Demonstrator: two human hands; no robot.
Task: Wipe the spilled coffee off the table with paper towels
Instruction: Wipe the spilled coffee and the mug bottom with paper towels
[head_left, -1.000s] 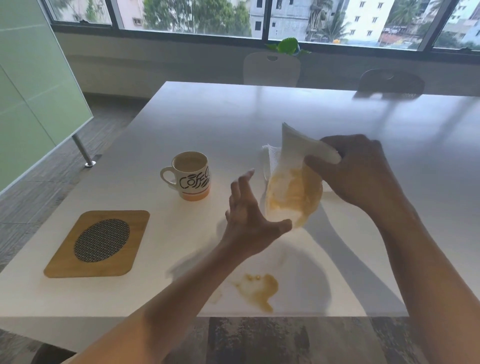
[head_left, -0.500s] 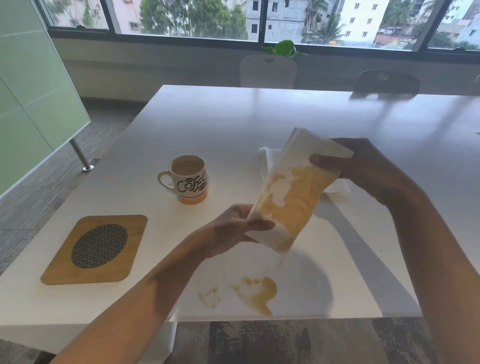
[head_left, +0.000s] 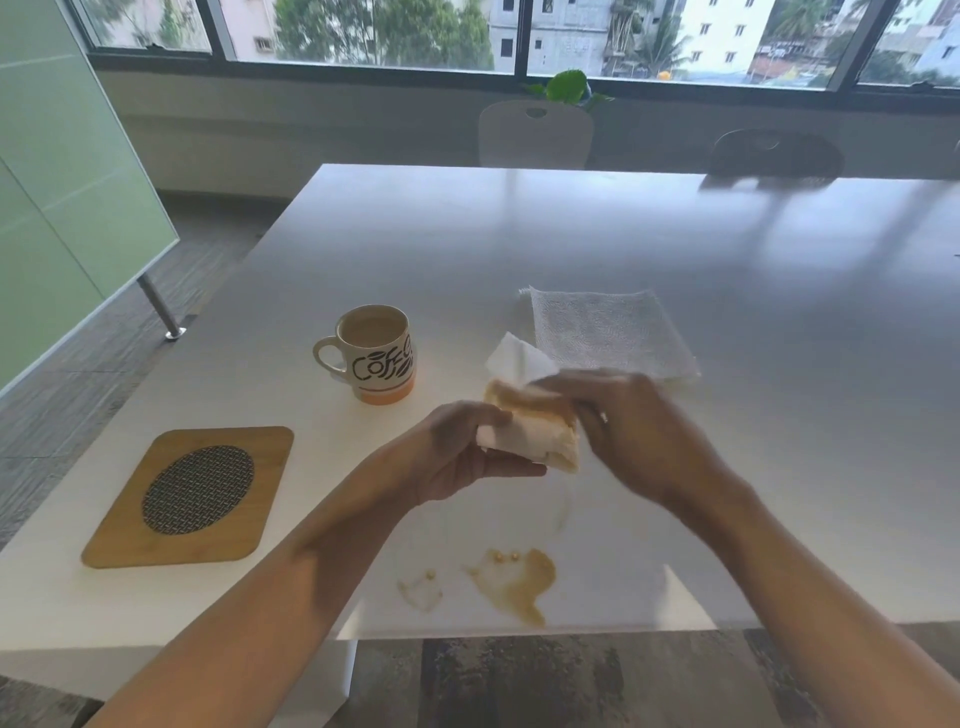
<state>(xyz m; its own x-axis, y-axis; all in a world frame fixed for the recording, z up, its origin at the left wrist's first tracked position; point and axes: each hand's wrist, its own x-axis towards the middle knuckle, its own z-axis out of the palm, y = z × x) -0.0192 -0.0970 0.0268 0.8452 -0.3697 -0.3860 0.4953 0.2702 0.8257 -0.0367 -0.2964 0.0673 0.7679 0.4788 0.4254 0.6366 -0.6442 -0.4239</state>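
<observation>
Both hands, left hand (head_left: 457, 452) and right hand (head_left: 631, 431), curl around one coffee-stained paper towel (head_left: 535, 426) above the surface (head_left: 519, 234), just right of one mug (head_left: 376, 353), with two coffee puddles (head_left: 511, 582) nearer.

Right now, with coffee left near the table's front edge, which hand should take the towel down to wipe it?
Probably the right hand: its grip covers the stained towel, which hangs roughly above the puddle. The left hand only pinches the end.
</observation>
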